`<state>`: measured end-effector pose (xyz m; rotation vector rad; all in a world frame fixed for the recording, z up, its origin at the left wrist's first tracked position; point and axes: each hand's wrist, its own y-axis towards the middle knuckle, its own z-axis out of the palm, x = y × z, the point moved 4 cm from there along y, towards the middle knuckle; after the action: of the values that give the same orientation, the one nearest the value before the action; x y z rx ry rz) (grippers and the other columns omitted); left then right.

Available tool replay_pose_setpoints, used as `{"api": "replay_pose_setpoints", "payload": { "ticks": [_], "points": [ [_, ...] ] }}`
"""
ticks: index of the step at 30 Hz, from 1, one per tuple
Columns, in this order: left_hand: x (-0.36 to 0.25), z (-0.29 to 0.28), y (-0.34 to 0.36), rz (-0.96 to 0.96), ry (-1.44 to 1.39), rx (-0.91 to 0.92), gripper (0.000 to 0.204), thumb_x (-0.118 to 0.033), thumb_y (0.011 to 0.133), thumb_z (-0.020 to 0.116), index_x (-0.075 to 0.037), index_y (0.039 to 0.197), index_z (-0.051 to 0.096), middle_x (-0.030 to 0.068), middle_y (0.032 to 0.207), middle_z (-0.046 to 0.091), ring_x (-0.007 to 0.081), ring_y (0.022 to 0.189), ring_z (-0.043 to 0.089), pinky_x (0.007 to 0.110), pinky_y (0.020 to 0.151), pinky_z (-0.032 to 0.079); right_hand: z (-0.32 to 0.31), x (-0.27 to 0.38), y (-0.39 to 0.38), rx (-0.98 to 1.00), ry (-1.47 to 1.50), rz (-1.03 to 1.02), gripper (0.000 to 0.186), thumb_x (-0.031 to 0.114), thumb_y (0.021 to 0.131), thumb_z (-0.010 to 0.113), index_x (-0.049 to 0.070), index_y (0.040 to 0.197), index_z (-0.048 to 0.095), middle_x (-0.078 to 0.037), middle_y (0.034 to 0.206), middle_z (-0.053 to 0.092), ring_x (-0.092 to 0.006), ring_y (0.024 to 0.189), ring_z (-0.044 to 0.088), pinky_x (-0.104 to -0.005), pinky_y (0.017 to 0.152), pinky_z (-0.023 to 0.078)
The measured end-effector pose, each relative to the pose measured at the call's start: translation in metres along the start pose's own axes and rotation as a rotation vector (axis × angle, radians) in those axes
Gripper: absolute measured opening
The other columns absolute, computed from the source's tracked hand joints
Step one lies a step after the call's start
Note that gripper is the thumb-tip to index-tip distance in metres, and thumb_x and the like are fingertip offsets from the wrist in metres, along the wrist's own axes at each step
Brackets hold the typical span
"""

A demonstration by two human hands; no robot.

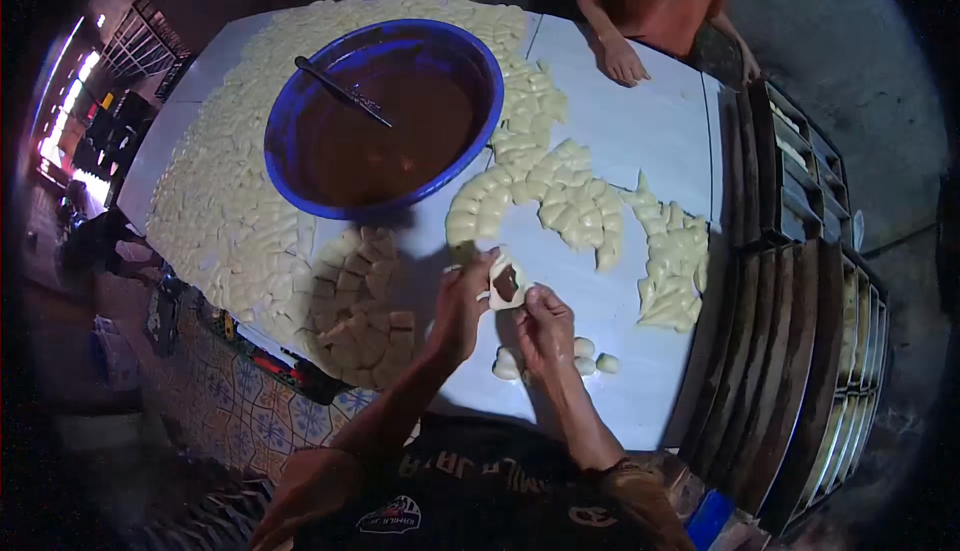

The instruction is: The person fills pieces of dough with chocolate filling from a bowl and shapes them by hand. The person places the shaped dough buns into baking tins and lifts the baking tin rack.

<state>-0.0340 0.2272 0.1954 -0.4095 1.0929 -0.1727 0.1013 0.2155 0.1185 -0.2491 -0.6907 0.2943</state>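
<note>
Between my hands is a flattened piece of pale dough (pixel 498 298) with a dark brown filling in its middle. My left hand (pixel 462 303) grips its left side, and the fingers of my right hand (pixel 547 327) pinch its lower right edge. Small rounded dough pieces (pixel 585 364) lie on the white table (pixel 520 231) around my right hand. Beyond my hands, cut dough pieces (pixel 575 206) form a curved row. A blue basin (pixel 278 156) of brown filling (pixel 385 151) stands further off, with a dark long-handled utensil (pixel 325 81) resting in it.
Many cut dough pieces (pixel 215 191) cover the table's left side; some (pixel 365 301) lie in shadow. More dough (pixel 670 261) is at the right. Stacked wooden trays (pixel 770 351) line the right edge. Across the table, a person in orange rests a hand (pixel 625 61) on it.
</note>
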Motion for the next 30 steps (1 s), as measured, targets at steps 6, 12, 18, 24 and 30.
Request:
{"api": "replay_pose_setpoints", "payload": {
  "ticks": [6, 12, 18, 24, 30],
  "points": [
    [0.024, -0.007, -0.035, 0.225, 0.399, 0.204, 0.044, 0.005, 0.088, 0.052, 0.006, 0.131, 0.047, 0.0121, 0.103, 0.063, 0.0136, 0.079, 0.062, 0.025, 0.07, 0.049, 0.033, 0.038, -0.056, 0.095, -1.394, -0.809, 0.038, -0.001, 0.076, 0.065, 0.004, 0.114, 0.064, -0.012, 0.108, 0.055, -0.0229, 0.088, 0.052, -0.0328, 0.076, 0.045],
    [0.036, -0.001, -0.058, 0.365, 0.622, 0.313, 0.019, 0.0, 0.085, 0.063, 0.007, 0.103, 0.064, 0.0139, 0.096, 0.06, 0.0139, 0.081, 0.061, 0.023, 0.067, 0.049, 0.02, 0.055, -0.075, 0.02, -0.752, -0.656, 0.018, -0.003, 0.08, 0.061, -0.002, 0.097, 0.068, -0.012, 0.107, 0.056, -0.0217, 0.098, 0.056, -0.0311, 0.084, 0.048],
    [0.067, 0.006, -0.066, 0.061, 0.435, 0.271, 0.014, -0.008, 0.087, 0.068, 0.005, 0.089, 0.064, 0.0064, 0.092, 0.06, 0.0088, 0.082, 0.056, 0.024, 0.062, 0.048, 0.016, 0.056, -0.103, 0.172, -1.162, -0.675, 0.019, 0.001, 0.082, 0.062, -0.002, 0.1, 0.068, -0.012, 0.089, 0.064, -0.0213, 0.085, 0.063, -0.0297, 0.077, 0.05],
    [0.093, 0.022, -0.071, 0.242, 0.572, 0.405, 0.023, -0.003, 0.086, 0.067, 0.003, 0.105, 0.055, 0.0075, 0.099, 0.059, 0.0125, 0.097, 0.058, 0.029, 0.079, 0.056, -0.019, 0.064, -0.107, -0.045, -1.245, -0.559, 0.035, 0.012, 0.092, 0.056, 0.0, 0.126, 0.054, -0.011, 0.106, 0.063, -0.0139, 0.091, 0.058, -0.0279, 0.074, 0.049],
    [0.094, 0.048, -0.091, 0.16, 0.177, 0.611, 0.03, 0.009, 0.081, 0.062, -0.001, 0.108, 0.053, 0.0096, 0.117, 0.051, 0.0162, 0.101, 0.06, 0.026, 0.08, 0.05, -0.072, 0.068, -0.131, 0.321, -0.765, 0.114, 0.043, 0.012, 0.092, 0.059, 0.004, 0.133, 0.048, -0.012, 0.125, 0.056, -0.0152, 0.095, 0.06, -0.03, 0.074, 0.054]
  ]
}}
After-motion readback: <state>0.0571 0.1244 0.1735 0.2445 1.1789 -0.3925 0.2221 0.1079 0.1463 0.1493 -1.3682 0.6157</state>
